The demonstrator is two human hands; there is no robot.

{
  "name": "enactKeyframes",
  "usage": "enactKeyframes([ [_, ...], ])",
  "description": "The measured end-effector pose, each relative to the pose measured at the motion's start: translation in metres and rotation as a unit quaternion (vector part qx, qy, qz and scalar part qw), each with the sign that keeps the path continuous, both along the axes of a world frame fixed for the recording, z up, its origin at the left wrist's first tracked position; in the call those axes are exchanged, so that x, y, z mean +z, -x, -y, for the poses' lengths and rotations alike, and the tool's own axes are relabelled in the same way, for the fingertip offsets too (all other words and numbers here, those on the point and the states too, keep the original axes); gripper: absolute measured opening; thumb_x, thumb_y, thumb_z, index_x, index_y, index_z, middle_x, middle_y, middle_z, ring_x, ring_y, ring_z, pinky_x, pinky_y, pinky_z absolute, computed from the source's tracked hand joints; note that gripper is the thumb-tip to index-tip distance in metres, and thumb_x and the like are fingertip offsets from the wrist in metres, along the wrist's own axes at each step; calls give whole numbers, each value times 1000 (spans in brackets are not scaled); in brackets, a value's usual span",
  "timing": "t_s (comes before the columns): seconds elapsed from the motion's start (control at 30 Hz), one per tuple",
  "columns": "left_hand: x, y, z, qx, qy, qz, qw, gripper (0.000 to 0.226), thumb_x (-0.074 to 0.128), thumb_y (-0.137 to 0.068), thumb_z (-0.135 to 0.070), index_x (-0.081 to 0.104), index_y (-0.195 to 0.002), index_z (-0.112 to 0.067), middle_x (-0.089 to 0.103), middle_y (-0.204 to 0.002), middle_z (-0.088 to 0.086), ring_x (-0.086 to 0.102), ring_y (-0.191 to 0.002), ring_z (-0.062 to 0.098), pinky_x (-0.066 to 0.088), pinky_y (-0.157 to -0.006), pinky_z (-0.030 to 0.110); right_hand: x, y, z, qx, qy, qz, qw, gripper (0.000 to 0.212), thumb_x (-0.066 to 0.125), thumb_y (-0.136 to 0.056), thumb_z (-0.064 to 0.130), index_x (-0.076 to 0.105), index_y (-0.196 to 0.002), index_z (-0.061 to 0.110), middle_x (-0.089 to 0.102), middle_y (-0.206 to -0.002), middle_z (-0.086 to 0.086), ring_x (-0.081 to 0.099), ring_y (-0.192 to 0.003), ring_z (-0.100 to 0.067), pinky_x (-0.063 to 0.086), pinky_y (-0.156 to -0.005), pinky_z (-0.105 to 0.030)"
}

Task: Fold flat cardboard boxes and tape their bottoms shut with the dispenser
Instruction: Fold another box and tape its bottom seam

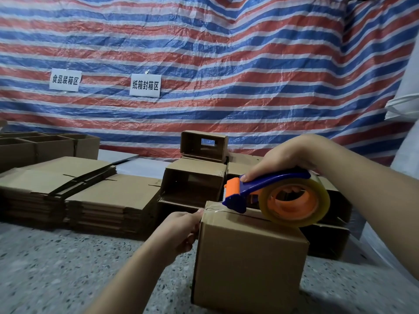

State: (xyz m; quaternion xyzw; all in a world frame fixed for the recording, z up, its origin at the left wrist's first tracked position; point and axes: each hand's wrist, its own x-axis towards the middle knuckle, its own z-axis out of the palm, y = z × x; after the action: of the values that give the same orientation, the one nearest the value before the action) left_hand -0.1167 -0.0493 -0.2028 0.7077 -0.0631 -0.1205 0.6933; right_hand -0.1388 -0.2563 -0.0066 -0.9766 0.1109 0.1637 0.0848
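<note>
Striped tarp behind, speckled floor below: taping a box bottom.

Upturned box [249,252] stands on the floor; right hand [288,155] grips the tape dispenser [272,196] on its top seam, cutter at the box's far-left edge. Left hand [181,230] pinches that edge, nearer the tape end. Seam runs leftward from the roll.

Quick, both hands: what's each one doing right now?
Left hand: holds the box at its left top edge, fingers curled.
Right hand: grips the tape dispenser, its front end on the box top.
</note>
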Motion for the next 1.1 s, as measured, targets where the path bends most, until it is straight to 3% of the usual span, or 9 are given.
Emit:
enactKeyframes([
  [0.13, -11, 3, 10, 11, 27, -79, 996, 61, 56, -87, -67, 68, -94, -8, 63, -67, 2, 56, -59, 15, 44, -53, 27, 0, 2, -1, 6, 5, 1, 1000, 64, 66, -77, 73, 65, -110, 18, 78, -82, -2, 74, -66, -15, 57, -57, -23],
  [0.23, -26, 8, 16, 2, 69, -124, 990, 65, 61, -86, -64, 68, -105, -2, 73, -90, 12, 69, -84, 27, 56, -75, 37, 1, 3, 0, 2, -4, -2, 1000, 62, 65, -79, 72, 64, -109, 18, 77, -77, -1, 73, -62, -14, 56, -55, -22],
  [0.33, -27, 5, 16, 121, 34, -3, 992, 36, 52, -100, -38, 58, -119, -8, 65, -110, 8, 63, -98, 22, 53, -84, 37, 1, 3, 1, 1, -13, -8, 1000, 61, 65, -80, 71, 64, -110, 18, 77, -80, -2, 73, -63, -14, 57, -57, -22],
  [0.47, 4, 16, 23, 110, -13, 164, 980, 46, 35, -106, -40, 36, -149, -24, 41, -146, -10, 37, -136, 11, 30, -110, 31, 0, 1, 2, 4, -16, -3, 1000, 60, 66, -80, 71, 64, -109, 18, 77, -77, -2, 73, -61, -14, 56, -54, -22],
  [0.57, 3, 42, 31, 54, -46, 213, 974, 53, 45, -98, -52, 34, -149, -40, 43, -141, -19, 36, -125, 0, 30, -101, 24, 0, 2, 3, 2, -22, -5, 1000, 62, 67, -78, 71, 64, -110, 17, 78, -79, -3, 74, -62, -15, 56, -54, -23],
  [0.73, 5, 44, 22, 53, -112, 234, 964, 52, 43, -101, -47, 34, -151, -38, 42, -150, -12, 37, -121, -1, 32, -98, 21, 0, 2, 4, 5, -19, 8, 1000, 57, 66, -80, 70, 63, -104, 19, 77, -71, -1, 73, -58, -13, 54, -48, -22],
  [0.83, 12, 45, 15, 12, -191, 246, 950, 50, 40, -99, -55, 32, -149, -47, 52, -135, -20, 46, -101, -8, 39, -78, 16, 0, 3, 2, 5, -17, 4, 1000, 53, 65, -82, 69, 62, -103, 20, 76, -70, -1, 73, -58, -13, 54, -48, -21],
  [0.97, 18, 44, 10, 60, -331, 314, 888, 49, 31, -98, -59, 35, -145, -51, 62, -95, -20, 59, -81, -1, 53, -68, 25, 1, 2, 0, -3, 17, 5, 1000, 59, 67, -79, 71, 63, -103, 17, 76, -69, -2, 73, -56, -15, 55, -49, -22],
  [1.1, 21, 47, 10, 103, -428, 373, 817, 51, 22, -96, -59, 35, -145, -52, 59, -78, -18, 55, -67, -2, 33, -48, 19, 6, 1, 2, -11, 61, -12, 998, 69, 67, -74, 77, 65, -106, 16, 76, -71, -4, 75, -61, -18, 56, -51, -23],
])
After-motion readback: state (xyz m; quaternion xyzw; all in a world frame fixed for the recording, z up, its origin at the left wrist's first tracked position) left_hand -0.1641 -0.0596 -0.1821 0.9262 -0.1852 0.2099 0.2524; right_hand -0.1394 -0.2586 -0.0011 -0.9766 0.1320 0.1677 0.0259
